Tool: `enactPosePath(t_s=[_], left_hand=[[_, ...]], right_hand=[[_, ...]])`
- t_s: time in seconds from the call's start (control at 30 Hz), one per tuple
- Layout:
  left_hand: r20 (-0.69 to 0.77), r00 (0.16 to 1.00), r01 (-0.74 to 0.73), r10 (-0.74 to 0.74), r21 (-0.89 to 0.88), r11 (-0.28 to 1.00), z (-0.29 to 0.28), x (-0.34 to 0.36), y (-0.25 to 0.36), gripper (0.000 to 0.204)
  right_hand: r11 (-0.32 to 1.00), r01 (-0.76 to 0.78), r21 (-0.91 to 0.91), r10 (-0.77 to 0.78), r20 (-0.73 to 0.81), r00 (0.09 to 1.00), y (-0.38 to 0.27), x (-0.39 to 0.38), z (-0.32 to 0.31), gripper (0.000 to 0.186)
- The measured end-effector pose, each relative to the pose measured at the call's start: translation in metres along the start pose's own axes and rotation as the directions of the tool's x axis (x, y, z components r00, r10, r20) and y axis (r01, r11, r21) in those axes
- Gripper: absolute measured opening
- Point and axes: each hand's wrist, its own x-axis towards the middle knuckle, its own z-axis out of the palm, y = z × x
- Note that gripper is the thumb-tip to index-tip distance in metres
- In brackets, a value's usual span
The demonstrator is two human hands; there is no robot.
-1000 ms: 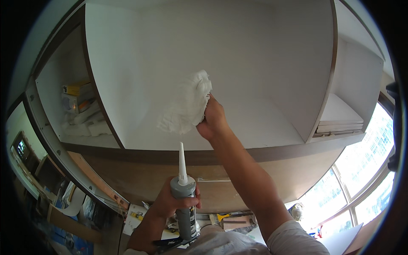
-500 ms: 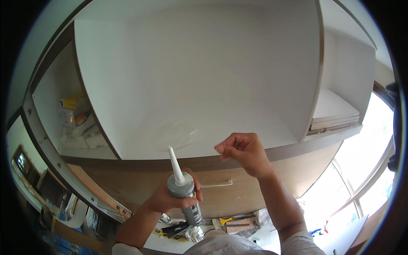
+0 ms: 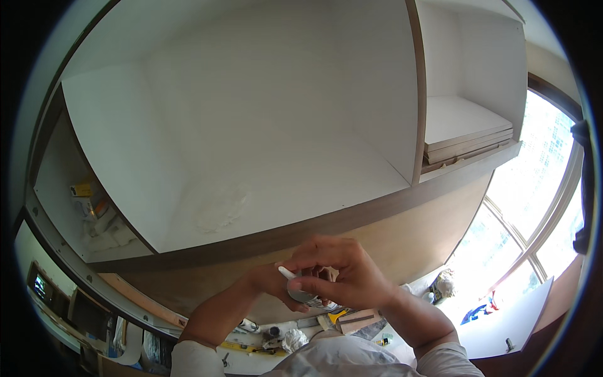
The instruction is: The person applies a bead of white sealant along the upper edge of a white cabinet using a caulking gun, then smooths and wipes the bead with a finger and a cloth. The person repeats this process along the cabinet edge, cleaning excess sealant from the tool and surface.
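Note:
My left hand [image 3: 269, 282] is wrapped round a sealant cartridge [image 3: 299, 291] below the cabinet's front edge. The cartridge has a grey head and a white tapered nozzle [image 3: 286, 273] that tilts up to the left. My right hand [image 3: 345, 267] curls over the cartridge from the right, with the thumb across the grey head and the fingers bent beyond it. Most of the cartridge body is hidden behind the hands. A roughly round whitish patch [image 3: 223, 207] marks the floor of the white cabinet compartment [image 3: 301, 163] in front of me.
Stacked boards [image 3: 471, 143] lie in the right compartment. Yellow and white packages [image 3: 88, 201] sit in the left one. Below are a yellow-handled tool [image 3: 339, 314], a crumpled white bundle [image 3: 294, 340] and a white panel [image 3: 502, 323] near the window [image 3: 534, 176].
My right hand has come down and left onto the cartridge. The cartridge has tipped and sits lower and further right. My view has turned to the right, and the cabinet appears tilted.

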Motion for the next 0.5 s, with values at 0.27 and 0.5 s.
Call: enactPosePath(t_s=[0.27,0.5], left_hand=[[-0.124,0.987,0.105,-0.100,0.032,0.994,0.010,0.024,-0.017,0.071],[-0.652,0.576,-0.703,0.493,-0.087,0.706,0.019,0.027,0.040,0.056]], right_hand=[[0.992,-0.012,0.128,0.027,-0.116,0.993,0.016,-0.024,-0.019,0.027],[0.915,-0.108,0.388,0.111,0.015,0.994,0.039,-0.116,-0.111,0.033]])
